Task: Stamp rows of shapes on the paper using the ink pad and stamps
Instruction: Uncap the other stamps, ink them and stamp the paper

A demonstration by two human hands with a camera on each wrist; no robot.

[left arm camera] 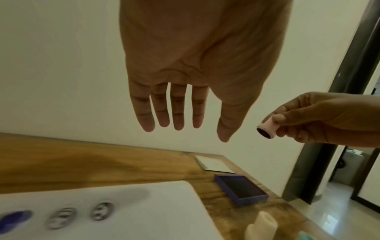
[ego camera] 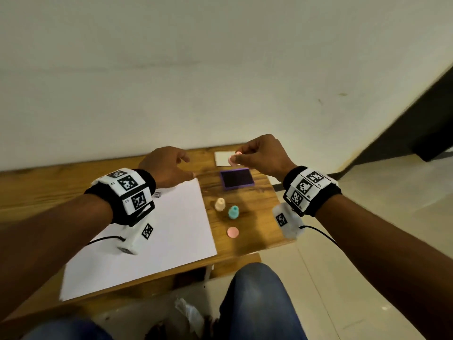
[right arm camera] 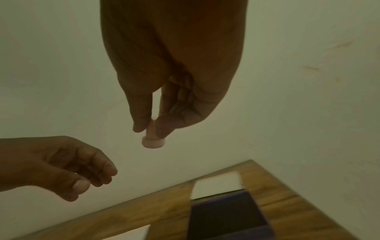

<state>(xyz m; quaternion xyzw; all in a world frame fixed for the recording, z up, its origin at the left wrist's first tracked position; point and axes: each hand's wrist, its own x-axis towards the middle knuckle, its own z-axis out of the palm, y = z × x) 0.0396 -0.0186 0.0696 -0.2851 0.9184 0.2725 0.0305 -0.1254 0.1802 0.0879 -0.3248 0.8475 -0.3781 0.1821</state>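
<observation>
My right hand pinches a small pink stamp by its stem, raised above the far side of the purple ink pad. In the left wrist view the pink stamp shows a dark inked face; the right wrist view shows the stamp face down above the ink pad. My left hand hovers empty with relaxed fingers over the far right corner of the white paper. Three stamped marks lie on the paper.
A cream stamp and a teal stamp stand between the paper and the table's right edge, with a pink cap nearer me. A white lid lies behind the ink pad. The wooden table meets the wall.
</observation>
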